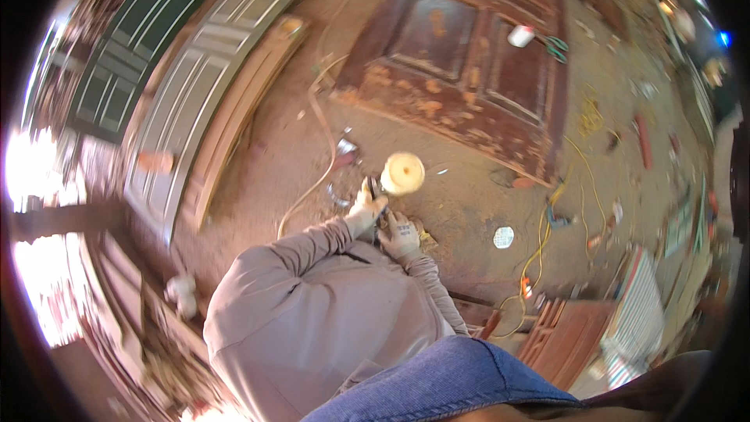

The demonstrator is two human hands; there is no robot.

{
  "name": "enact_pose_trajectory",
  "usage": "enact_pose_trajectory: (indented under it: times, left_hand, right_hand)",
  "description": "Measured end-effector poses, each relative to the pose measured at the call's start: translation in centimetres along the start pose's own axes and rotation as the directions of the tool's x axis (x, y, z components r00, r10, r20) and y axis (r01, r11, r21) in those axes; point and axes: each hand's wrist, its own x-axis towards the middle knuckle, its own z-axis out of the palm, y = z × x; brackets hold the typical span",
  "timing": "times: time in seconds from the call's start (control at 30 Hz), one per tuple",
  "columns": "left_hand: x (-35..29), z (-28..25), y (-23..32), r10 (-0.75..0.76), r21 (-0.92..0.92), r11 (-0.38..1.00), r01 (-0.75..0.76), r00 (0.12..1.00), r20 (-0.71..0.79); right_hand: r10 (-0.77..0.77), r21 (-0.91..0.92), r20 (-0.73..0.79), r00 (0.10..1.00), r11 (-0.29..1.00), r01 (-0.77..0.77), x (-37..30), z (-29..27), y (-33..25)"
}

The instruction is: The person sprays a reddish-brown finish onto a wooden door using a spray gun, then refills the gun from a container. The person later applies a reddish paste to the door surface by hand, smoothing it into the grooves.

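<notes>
My left hand [365, 209], in a pale glove, is closed around a dark hand tool that looks like a spray gun. Just beyond the fingers sits a round cream cup [403, 173] with a small dark hole in its top; it appears to belong to this tool. Close beside and nearer to me, my gloved right hand [400, 236] is also closed on the tool's dark body. Most of the tool is hidden by the hands, and motion blurs it. Both grey-sleeved arms are bent in front of my body. A yellowish scrap [426, 241] lies by the right hand.
A worn brown panelled door [476, 70] lies ahead, bearing a white roll [520, 35] and green-handled scissors [556, 48]. Grey-green door panels [183, 109] stand at left. A tan hose [316, 113] and a yellow cord [539, 258] cross the floor. A striped sack [637, 305] is at right.
</notes>
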Motion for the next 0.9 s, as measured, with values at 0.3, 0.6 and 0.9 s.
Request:
enact_pose_trajectory:
  times: [0.3, 0.6, 0.9]
  left_hand:
    - [-1.6, -7.4, -2.2, -0.362, -0.708, 0.702, -0.077, 0.818, -0.448]
    - [13.4, -11.5, -14.4, -0.526, -0.754, 0.651, -0.090, 0.663, -0.533]
    - [34.8, -16.6, -31.9, -0.739, -0.811, 0.575, 0.111, 0.495, -0.456]
  right_hand:
    - [-0.018, -0.068, 0.226, 0.974, 0.997, 0.035, 1.0, -5.7, 4.7]
    - [-0.207, -0.497, 0.037, 0.978, 0.845, 0.197, 24.7, -6.7, -3.8]
    - [-0.083, -0.734, -0.115, 0.990, 0.679, -0.029, 39.1, 2.9, -0.2]
